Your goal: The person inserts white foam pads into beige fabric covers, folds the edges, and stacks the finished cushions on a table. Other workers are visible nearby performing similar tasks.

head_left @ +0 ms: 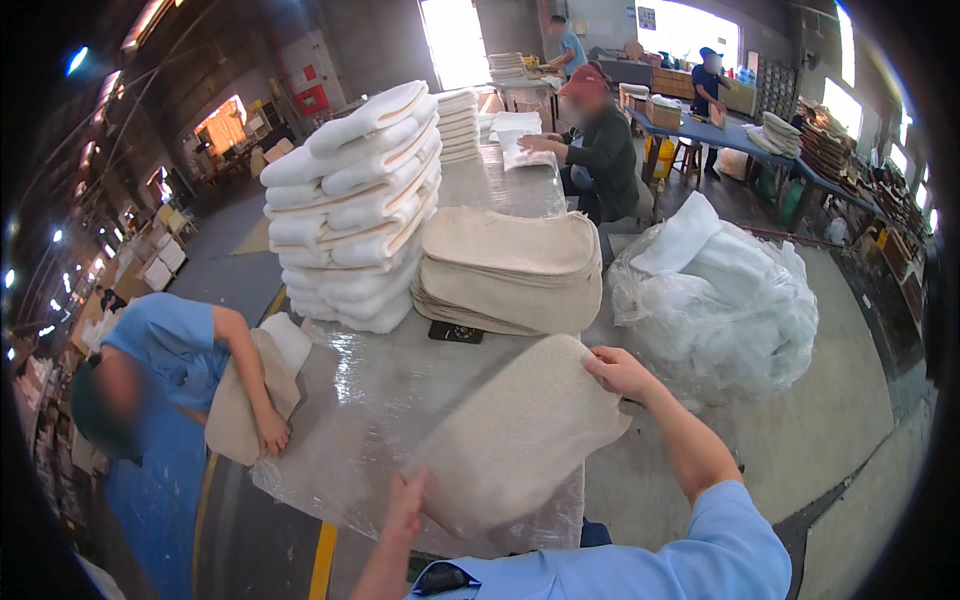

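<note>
Between my hands a beige fabric cover (520, 435), oblong with rounded ends, is stretched at a slant over the plastic-wrapped table. My right hand (622, 374) pinches its far right edge. At its near left edge my left hand (405, 505) grips it, slightly blurred. Just beyond lies a stack of similar beige covers (510, 245), with a small black flat item (455, 332) at its front edge. To the left of that stack rises a tall pile of folded white padding (350, 200).
Right of the table sits a big clear plastic bag of white padding (715, 300). A co-worker in blue (180, 350) leans at the left side with a beige piece. Another co-worker in a red cap (605, 150) sits at the far end. The table's plastic-covered top (330, 440) reaches toward me.
</note>
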Motion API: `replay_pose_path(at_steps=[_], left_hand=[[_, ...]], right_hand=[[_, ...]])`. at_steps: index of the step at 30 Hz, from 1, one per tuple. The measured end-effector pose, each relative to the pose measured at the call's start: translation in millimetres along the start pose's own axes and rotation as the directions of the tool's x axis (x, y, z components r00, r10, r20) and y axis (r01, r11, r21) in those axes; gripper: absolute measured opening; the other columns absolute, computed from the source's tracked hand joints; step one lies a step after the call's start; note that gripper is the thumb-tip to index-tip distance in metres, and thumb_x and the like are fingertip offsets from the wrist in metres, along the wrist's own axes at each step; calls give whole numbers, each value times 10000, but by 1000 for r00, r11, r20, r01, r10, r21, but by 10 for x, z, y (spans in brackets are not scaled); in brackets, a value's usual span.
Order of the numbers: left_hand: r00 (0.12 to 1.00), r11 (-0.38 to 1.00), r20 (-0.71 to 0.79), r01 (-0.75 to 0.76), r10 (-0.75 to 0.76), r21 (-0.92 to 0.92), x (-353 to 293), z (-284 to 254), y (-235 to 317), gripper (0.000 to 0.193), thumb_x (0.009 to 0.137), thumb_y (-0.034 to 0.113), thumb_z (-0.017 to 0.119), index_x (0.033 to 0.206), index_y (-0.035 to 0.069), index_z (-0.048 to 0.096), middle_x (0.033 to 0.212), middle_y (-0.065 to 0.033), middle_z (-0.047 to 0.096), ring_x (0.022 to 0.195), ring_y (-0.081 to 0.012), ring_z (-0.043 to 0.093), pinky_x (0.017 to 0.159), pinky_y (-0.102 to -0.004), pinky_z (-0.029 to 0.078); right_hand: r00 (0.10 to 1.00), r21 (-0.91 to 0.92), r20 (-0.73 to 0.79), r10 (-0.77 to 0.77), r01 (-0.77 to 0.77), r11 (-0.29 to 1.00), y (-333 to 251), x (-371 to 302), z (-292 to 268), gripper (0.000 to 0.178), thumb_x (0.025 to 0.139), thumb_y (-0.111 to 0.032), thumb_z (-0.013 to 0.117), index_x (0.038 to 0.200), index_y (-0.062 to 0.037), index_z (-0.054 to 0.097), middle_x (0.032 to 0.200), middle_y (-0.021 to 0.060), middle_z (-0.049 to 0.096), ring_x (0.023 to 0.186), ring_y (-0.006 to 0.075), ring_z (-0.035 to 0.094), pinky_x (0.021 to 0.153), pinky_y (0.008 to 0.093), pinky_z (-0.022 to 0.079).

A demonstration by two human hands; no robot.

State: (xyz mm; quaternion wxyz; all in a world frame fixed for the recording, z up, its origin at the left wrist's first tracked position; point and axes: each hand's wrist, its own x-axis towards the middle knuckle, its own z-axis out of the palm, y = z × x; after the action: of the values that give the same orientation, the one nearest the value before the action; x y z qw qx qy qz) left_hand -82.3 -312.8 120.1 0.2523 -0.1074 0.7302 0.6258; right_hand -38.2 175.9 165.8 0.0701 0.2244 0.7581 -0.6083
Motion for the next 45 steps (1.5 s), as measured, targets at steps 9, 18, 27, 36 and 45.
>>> replay_pose_path(at_steps=[9, 18, 27, 36, 45], left_hand=[[869, 915, -454, -331, 199, -231, 337, -123, 264, 628, 1098, 552, 474, 1156, -20, 727, 1210, -160, 701, 1137, -282, 642, 1020, -431, 490], [875, 766, -474, -371, 99, -526, 479, -190, -422, 617, 1086, 579, 465, 964, 18, 690, 1077, -145, 724, 1077, -255, 658, 988, -431, 495], [953, 654, -276, -289, 125, -699, 589, -256, -361, 642, 1112, 580, 395, 998, 32, 712, 1054, -149, 750, 1084, -279, 669, 1036, -432, 487], [976, 714, -218, -171, 26, -679, 761, 441, 242, 762, 1106, 658, 347, 1486, 32, 553, 1376, -134, 649, 1285, -303, 609, 1132, -446, 465], [967, 909, 150, -132, 206, -396, -290, 1739, -587, 782, 1138, 643, 266, 1684, 83, 296, 1657, -142, 424, 1518, -279, 418, 1251, -391, 341]], right_hand=[[916, 537, -395, -66, 289, 792, 573, 21, 1061, 684, 1133, -574, 410, 972, -13, 766, 894, 37, 716, 865, 132, 616, 796, 316, 480], [920, 543, -373, -122, 322, 776, 1070, 43, 1282, 674, 1136, -455, 344, 981, 56, 756, 933, 150, 774, 884, 236, 707, 893, 373, 539], [979, 781, -187, 86, 95, 617, 1252, -195, 1176, 474, 1063, -342, 512, 1133, 65, 746, 1158, 192, 760, 1115, 269, 688, 1025, 398, 509], [930, 50, 317, -186, 180, 982, 636, -1633, 1877, 810, 959, -413, 741, 1568, 34, 448, 1582, 229, 509, 1365, 298, 580, 1142, 409, 469], [962, 371, 244, -126, 27, 928, 161, -1113, 1849, 978, 877, -152, 804, 1677, -1, 262, 1572, 202, 511, 1440, 289, 522, 1188, 400, 426]])
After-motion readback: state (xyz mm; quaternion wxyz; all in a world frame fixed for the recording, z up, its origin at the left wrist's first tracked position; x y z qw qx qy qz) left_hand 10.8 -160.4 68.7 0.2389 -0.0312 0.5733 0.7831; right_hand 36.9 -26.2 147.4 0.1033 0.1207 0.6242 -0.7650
